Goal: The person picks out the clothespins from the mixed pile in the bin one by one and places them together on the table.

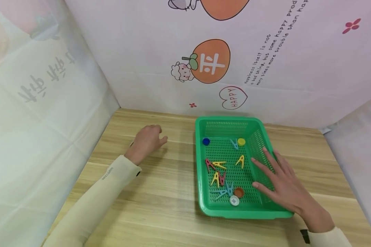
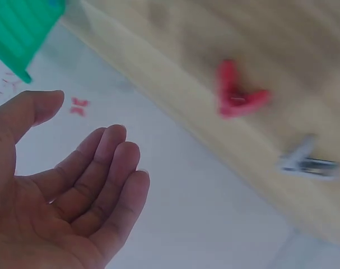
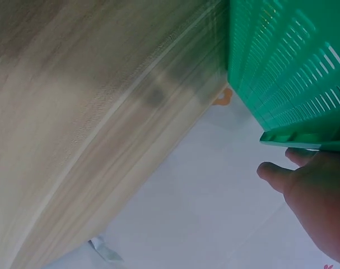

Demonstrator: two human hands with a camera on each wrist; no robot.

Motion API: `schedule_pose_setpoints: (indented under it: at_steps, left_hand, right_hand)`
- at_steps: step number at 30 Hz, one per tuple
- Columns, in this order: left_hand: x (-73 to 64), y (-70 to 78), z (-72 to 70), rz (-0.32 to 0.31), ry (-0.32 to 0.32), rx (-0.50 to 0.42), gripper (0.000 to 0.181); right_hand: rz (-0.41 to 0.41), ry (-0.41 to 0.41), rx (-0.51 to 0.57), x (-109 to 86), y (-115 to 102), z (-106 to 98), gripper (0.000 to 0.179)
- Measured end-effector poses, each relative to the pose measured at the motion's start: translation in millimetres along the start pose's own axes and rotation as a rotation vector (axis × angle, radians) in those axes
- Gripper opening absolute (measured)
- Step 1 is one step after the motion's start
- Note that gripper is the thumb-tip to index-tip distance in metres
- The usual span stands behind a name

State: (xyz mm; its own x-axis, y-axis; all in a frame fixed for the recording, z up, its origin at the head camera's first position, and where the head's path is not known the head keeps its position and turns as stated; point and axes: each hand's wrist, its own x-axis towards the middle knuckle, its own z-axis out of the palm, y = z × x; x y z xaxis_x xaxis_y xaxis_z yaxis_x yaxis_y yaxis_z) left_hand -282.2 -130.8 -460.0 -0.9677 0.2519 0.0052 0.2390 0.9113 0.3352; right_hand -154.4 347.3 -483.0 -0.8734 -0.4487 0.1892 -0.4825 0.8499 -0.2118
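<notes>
My left hand (image 1: 146,142) hovers over the wooden table to the left of a green plastic basket (image 1: 199,164), fingers loosely bent and holding nothing. A blurred red clothespin (image 2: 226,84) and a grey clip (image 2: 296,159) lie on the table near that hand in the left wrist view; the head view does not show them. My right hand (image 1: 285,187) spreads its fingers across the basket's right rim. Inside the basket are yellow clothespins (image 1: 216,178), red clothespins (image 1: 209,164) and blue clothespins (image 1: 230,189), all scattered on its floor.
Round caps also lie in the basket: a blue cap (image 1: 206,141), a yellow cap (image 1: 241,141), a brown cap (image 1: 239,192) and a white cap (image 1: 234,200). A printed white cloth (image 1: 148,61) rises behind the wooden table (image 1: 160,202) and along its sides.
</notes>
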Motion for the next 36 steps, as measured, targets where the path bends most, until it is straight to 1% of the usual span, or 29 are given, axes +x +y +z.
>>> schedule_pose_setpoints:
  at_steps: [3, 5, 12, 15, 19, 22, 28, 36]
  left_hand:
    - [6.0, 26.0, -5.8, 0.058, -0.011, 0.038, 0.045]
    - [9.3, 42.1, -8.5, 0.097, -0.02, 0.048, 0.043]
    - [23.7, 92.8, -15.4, 0.249, 0.0, 0.086, 0.031]
    - [29.2, 113.4, -16.1, 0.306, -0.002, 0.125, 0.032]
    - [36.6, 137.6, -12.4, 0.371, -0.017, 0.18, 0.038]
    - [42.3, 153.2, -9.5, 0.419, -0.036, 0.213, 0.036]
    - [55.3, 179.1, -6.3, 0.492, -0.108, 0.263, 0.026]
    - [73.1, 204.9, 5.6, 0.52, -0.166, 0.314, 0.027]
  right_hand:
    - [0.004, -0.001, -0.003, -2.0, -0.2, -0.1, 0.082]
    - [0.01, -0.003, -0.003, -3.3, -1.4, 0.1, 0.081]
    - [0.027, 0.014, 0.009, -5.6, -8.5, 1.7, 0.08]
    - [0.034, 0.027, 0.01, -6.1, -13.0, 2.6, 0.08]
    - [0.053, 0.022, 0.001, -6.8, -19.0, 4.2, 0.078]
    - [0.067, 0.014, -0.005, -7.4, -22.7, 4.5, 0.075]
    - [0.081, 0.018, -0.005, -7.8, -28.1, 4.9, 0.07]
    - [0.091, -0.005, -0.006, -10.4, -30.9, 3.3, 0.066]
